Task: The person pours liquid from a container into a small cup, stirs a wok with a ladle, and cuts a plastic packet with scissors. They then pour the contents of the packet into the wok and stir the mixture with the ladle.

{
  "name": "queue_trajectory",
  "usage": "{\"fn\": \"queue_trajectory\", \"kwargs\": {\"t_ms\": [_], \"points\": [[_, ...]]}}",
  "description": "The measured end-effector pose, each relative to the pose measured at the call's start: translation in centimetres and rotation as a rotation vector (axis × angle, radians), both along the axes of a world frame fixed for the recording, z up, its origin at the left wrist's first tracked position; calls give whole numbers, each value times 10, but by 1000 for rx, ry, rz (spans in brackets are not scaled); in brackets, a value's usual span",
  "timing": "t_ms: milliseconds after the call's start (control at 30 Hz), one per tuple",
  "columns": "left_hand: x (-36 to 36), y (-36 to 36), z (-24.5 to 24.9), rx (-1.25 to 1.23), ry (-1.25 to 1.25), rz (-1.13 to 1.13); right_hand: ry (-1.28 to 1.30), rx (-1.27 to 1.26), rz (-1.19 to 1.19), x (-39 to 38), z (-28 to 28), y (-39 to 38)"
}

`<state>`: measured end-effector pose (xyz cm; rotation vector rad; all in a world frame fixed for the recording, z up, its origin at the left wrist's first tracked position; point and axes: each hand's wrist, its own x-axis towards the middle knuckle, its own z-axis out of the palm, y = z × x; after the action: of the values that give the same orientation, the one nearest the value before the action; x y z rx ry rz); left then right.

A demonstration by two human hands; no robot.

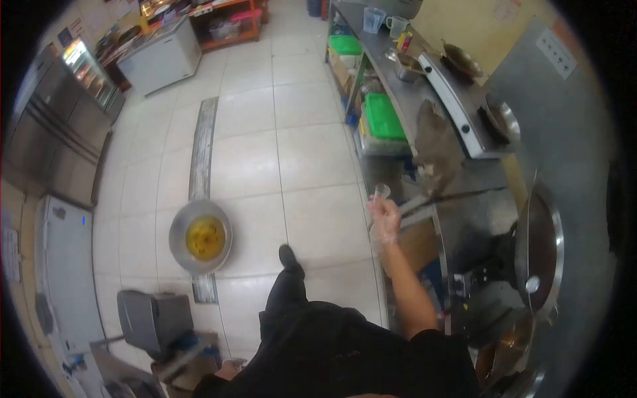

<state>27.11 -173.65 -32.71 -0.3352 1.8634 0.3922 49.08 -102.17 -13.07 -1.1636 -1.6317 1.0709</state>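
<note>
My right hand [385, 219], in what looks like a clear plastic glove, is raised beside the metal counter. Its fingers are closed on a small clear plastic cup [382, 191]. Low in the view, my left hand [230, 369] shows only in part beside my dark clothing, and its fingers are too hidden to read. Close to the right hand, a crumpled grey-brown cloth [434, 149] lies on the counter's edge. A large metal wok [178, 255] with yellow oily liquid and dark bits in it rests on the floor to my left.
A white gas stove [451, 99] with pans stands on the metal counter [391, 89]; a big wok [547, 245] is at the right. Green-lidded tubs [383, 116] sit below. A floor drain [203, 146] runs ahead. A grey bin-like box [156, 322] and steel fridge [56, 126] are left.
</note>
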Motion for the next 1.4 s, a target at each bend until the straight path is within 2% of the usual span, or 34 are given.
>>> {"fn": "queue_trajectory", "kwargs": {"t_ms": [100,167,200,233,267,300,400,467,567,600,633,667,700,733,767,800,833,867,900,933,1000,1033,1167,1233,1267,1333,1400], "points": [[-115,131,-36,106,66,-188,-60,-36,-106,-43,-33,63],[-208,265,-71,277,242,-378,33,-156,-114,-62,-40,102],[-251,343,-68,358,368,-450,61,-281,-202,-73,-35,120],[-292,421,-43,331,332,-439,78,-293,-231,-73,-44,137],[-345,491,-73,496,442,-519,41,-249,-242,-74,-55,163],[-365,579,-15,485,422,-574,3,-204,-254,-75,-67,189],[-425,780,42,597,521,-647,-68,-204,-378,-92,-92,263],[-441,885,82,789,446,-361,-129,-149,-424,-122,-89,321],[-471,987,79,766,460,-404,-233,-117,-407,-169,-90,427],[-492,1002,37,826,503,-492,-272,-138,-357,-187,-92,464],[-510,1012,-1,719,525,-623,-259,-144,-376,-206,-90,501],[-518,1019,-13,622,428,-691,-254,-189,-371,-228,-87,544],[-523,1026,-18,499,347,-767,-253,-234,-364,-251,-83,589],[-518,1036,-4,412,214,-707,-342,-179,-382,-272,-77,636],[-537,1025,-29,614,231,-937,-435,-133,-400,-293,-71,680],[-545,1039,-45,1083,280,-1396,-408,-122,-394,-317,-45,719],[-560,1014,-52,714,161,-1165,-379,-114,-392,-332,-19,759],[-567,1020,-50,543,101,-1040,-380,-90,-406,-340,-46,816],[-578,1038,-42,450,73,-969,-377,-61,-425,-348,-88,881],[-591,1059,-33,390,54,-925,136,-195,-426,-353,-119,947],[-624,1109,-26,327,31,-889,219,-282,-505,-369,-99,1023],[-642,1138,-27,308,23,-876,-222,-261,-580,-377,-59,1045],[-720,1288,-19,320,12,-841,-314,-245,-807,-382,-91,1192],[-753,1373,-7,360,7,-802,-512,-87,-692,-372,-92,1226],[-767,1418,1,396,4,-763,-512,-94,-725,-368,-93,1246],[-795,1516,16,491,2,-688,-582,-180,-815,-367,-112,1260],[-816,1605,36,573,17,-642,-583,-177,-892,-382,-98,1228]]}}
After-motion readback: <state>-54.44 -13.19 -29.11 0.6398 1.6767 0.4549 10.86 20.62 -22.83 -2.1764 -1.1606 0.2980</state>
